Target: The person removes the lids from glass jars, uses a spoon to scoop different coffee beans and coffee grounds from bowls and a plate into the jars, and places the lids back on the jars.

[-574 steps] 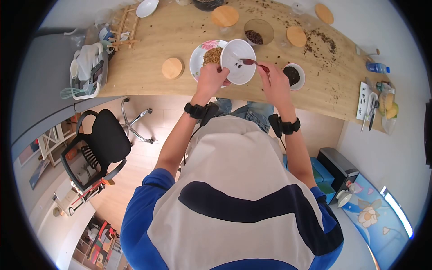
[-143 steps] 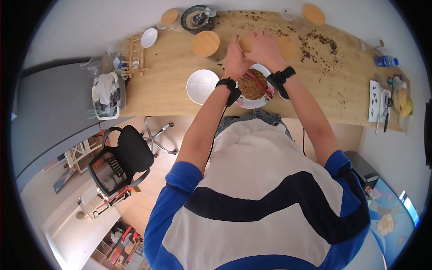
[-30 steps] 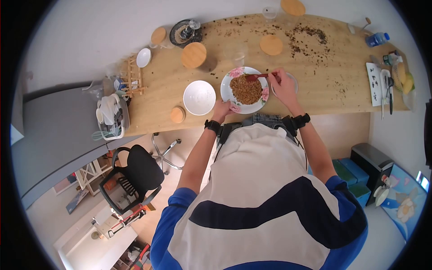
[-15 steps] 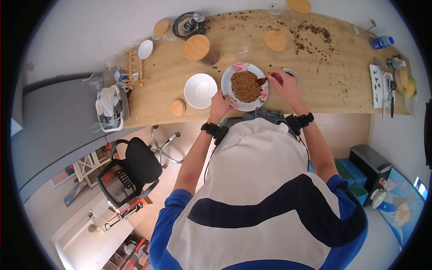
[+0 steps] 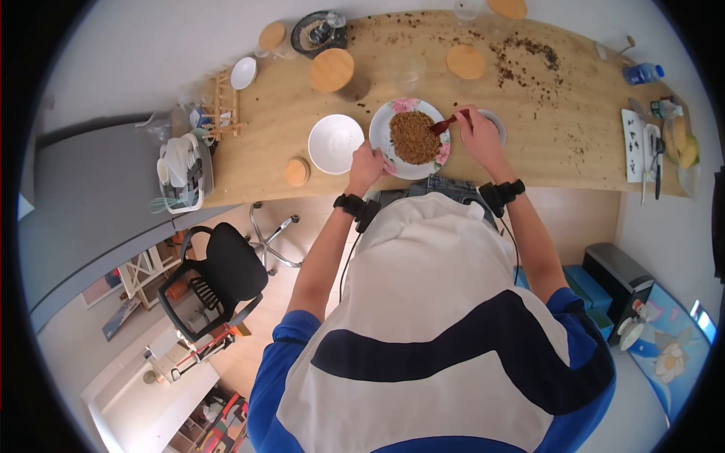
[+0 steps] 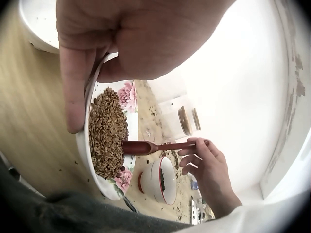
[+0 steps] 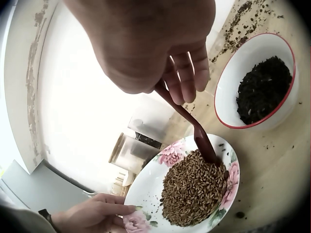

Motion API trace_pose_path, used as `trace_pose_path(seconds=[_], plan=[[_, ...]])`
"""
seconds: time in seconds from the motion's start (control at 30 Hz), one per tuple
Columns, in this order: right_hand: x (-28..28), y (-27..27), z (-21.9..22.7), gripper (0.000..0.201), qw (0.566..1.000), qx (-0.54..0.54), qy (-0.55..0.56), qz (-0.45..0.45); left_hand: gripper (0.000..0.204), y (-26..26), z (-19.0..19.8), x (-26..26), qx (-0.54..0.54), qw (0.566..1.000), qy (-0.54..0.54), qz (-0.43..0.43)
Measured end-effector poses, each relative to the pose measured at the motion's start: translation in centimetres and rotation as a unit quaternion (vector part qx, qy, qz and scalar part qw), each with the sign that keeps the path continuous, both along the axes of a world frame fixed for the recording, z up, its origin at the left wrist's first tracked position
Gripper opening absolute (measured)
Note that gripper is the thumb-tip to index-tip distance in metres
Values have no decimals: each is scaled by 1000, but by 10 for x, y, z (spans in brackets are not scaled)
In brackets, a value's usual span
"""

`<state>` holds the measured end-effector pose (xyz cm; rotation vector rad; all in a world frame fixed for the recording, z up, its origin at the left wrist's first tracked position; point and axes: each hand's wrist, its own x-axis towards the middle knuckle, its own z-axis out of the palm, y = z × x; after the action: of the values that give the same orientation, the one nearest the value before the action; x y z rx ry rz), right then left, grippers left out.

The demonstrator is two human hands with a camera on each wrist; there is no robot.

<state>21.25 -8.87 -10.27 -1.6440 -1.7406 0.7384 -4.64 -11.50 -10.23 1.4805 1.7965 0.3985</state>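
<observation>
My left hand point(image 5: 365, 167) pinches the near left rim of a white plate point(image 5: 380, 130) with pink flowers, thumb inside and fingers outside. A pile of brown grains point(image 7: 192, 189) covers the plate's middle. In my right hand point(image 5: 478, 140) is the handle of a reddish-brown scoop point(image 7: 201, 138). Its tip lies in the grains at the pile's right edge. Beside that hand stands a small red-rimmed white bowl point(image 7: 232, 87) holding dark, leaf-like bits point(image 7: 265, 87); in the head view the hand partly hides it. Left of the plate is a larger white bowl point(image 5: 336, 143) with a few specks inside.
Wooden-lidded jars point(image 5: 332, 72) and a dark mortar point(image 5: 319, 34) stand towards the back. Dark crumbs point(image 5: 529, 60) are scattered over the back right. A round wooden lid point(image 5: 297, 172) lies front left. A utensil basket point(image 5: 185, 174) and a white board point(image 5: 633, 143) sit at the ends.
The white bowl, held over the plate 19 seconds ago, stands on the table at left. Within the last second the scoop has shifted from the pile's upper part to its right edge.
</observation>
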Motion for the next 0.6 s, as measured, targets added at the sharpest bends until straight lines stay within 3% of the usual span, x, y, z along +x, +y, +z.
trace_pose_path(seconds=[0.13,0.2,0.33,0.4,0.5,0.6], plan=[[2,0,-17,20,998,-46,25,-31,23,2,-7,-1,4,1000,-14,1],[1,3,-24,20,965,-194,150,-94,23,3,-7,-2,-10,1000,-13,6],[0,12,-45,22,929,-256,249,-94,22,7,-19,-5,-32,999,-37,18],[-4,15,-54,25,881,-294,358,-94,22,5,-11,-1,-26,999,-24,15],[-14,21,-41,26,855,-337,391,-59,22,7,11,8,-33,999,-15,21],[-27,23,-24,28,827,-363,425,-56,23,6,8,8,-39,999,-14,27]])
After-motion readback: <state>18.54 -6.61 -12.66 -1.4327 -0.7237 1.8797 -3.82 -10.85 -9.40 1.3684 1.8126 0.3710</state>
